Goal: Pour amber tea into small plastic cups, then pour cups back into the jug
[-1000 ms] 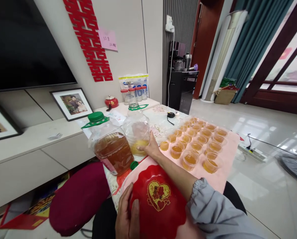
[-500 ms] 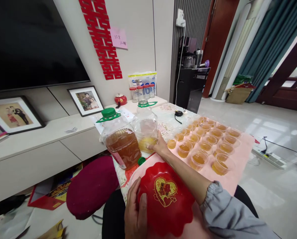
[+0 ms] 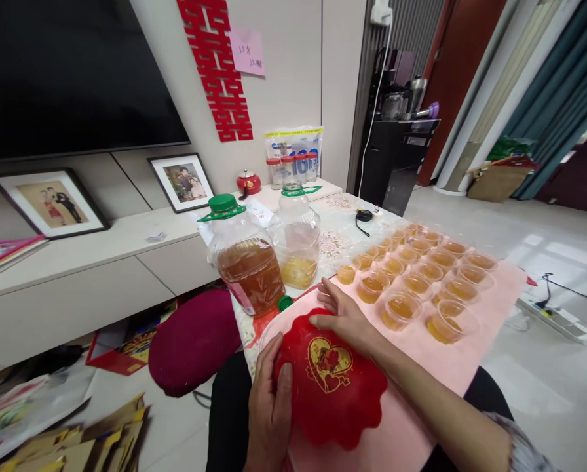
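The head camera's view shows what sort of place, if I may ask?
Probably a home's living room: a large dark screen, a low white cabinet and two framed photos standing on it.

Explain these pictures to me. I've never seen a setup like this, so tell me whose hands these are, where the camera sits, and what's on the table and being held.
There is no machine here: a person works with two bare hands, and every picture comes from one camera worn on their head, looking forward and down. The left hand is at the left edge of a red scalloped dish with a gold heart; the right hand is over its upper edge. How firmly either grips is unclear. Beyond, clear plastic cups of amber liquid stand in rows on a pink mat. To their left are a green-capped jug of amber-brown liquid and an uncapped jug with a little yellowish liquid.
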A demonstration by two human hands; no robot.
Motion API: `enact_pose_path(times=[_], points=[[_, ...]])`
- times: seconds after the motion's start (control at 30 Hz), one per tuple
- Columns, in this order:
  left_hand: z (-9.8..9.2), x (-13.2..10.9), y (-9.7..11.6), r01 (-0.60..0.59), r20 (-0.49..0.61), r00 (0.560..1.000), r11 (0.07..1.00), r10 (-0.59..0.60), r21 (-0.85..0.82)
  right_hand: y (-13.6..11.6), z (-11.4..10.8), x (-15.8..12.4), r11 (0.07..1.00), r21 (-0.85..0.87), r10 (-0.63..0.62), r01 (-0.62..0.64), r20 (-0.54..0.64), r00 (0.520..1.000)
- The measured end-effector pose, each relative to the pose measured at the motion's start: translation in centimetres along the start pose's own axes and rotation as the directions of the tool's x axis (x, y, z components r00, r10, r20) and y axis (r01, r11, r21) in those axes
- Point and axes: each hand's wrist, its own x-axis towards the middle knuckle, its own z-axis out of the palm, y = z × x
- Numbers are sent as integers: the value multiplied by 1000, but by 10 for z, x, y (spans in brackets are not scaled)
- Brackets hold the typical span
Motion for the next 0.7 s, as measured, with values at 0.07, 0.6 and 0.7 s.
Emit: enact_pose_path(times=[0.07,0.6,0.7], points=[[1,0,4,-12,-9,1000,1000,12,7,-2,-6,-22,1000,-1,-20,20,11,1000],[-11,-20,10,45,-61,997,999,-44,17,33,-66,-150,918,-394,-152,35,-269,951],[-13,-33,8,102,-34,994,994,-101,37,31,-63,-152,924,-379,-138,48,-212,967]])
